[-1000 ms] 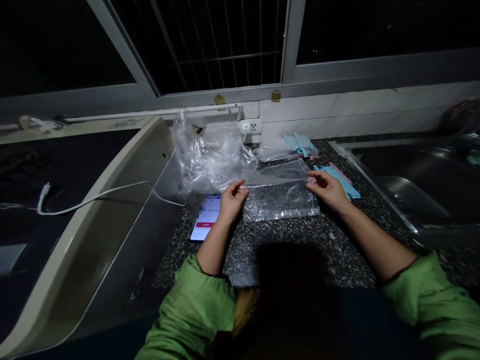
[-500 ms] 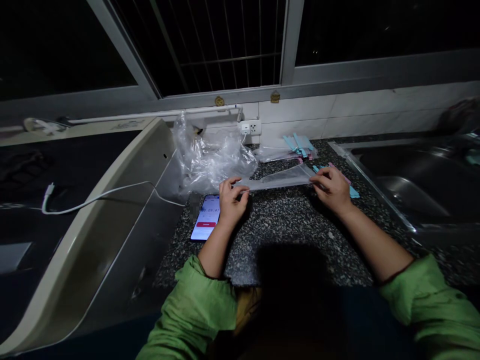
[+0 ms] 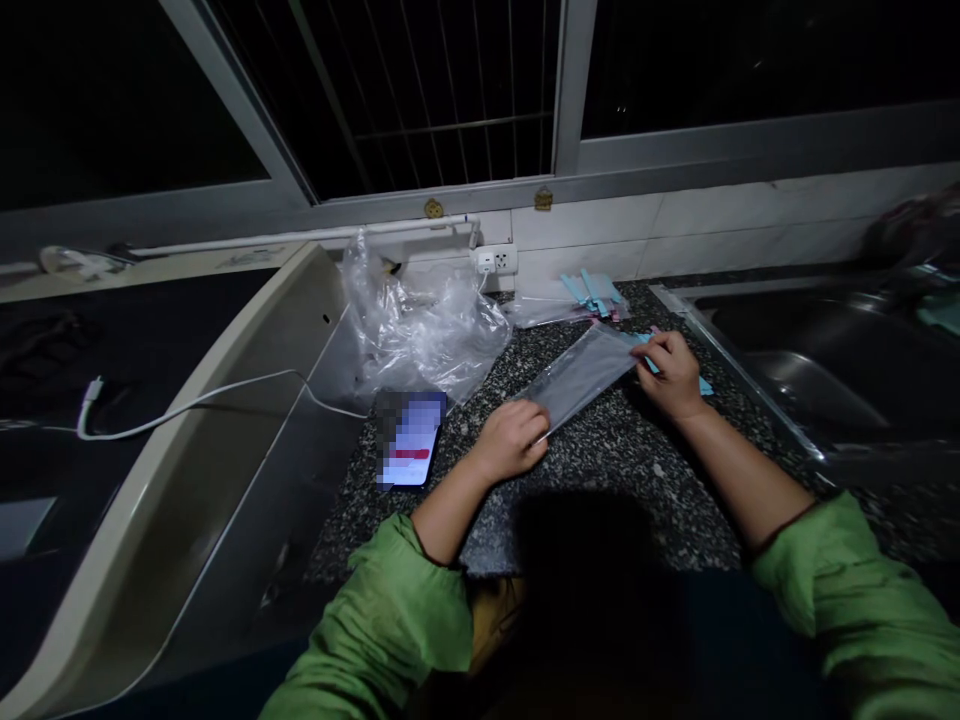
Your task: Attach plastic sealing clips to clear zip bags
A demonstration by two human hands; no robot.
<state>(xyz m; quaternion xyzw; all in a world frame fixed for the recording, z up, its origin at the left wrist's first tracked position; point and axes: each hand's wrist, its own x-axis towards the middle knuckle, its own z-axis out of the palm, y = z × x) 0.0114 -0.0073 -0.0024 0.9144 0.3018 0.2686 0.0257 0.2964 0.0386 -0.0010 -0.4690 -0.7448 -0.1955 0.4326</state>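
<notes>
A clear plastic bag (image 3: 581, 373), folded to a narrow strip, slants across the speckled stone counter (image 3: 570, 465) between my hands. Its near left end is under the curled fingers of my left hand (image 3: 514, 438), which is closed on it. At the far right end, my right hand (image 3: 667, 372) pinches the bag's corner between thumb and fingers. Light blue strips (image 3: 705, 386) lie partly hidden behind my right hand. A lit phone (image 3: 415, 440) rests on the counter to the left of my left hand.
Crumpled clear plastic (image 3: 431, 330) is heaped at the back left. More blue and pink strips (image 3: 594, 290) lie on flat clear bags near the wall. A metal sink (image 3: 810, 375) is at the right. A white cable (image 3: 217, 385) runs across the left appliance.
The bag went from spread wide to folded into a narrow strip, and now slants. My left hand moved right and nearer to me, its fingers curling down; my right hand shifted only slightly.
</notes>
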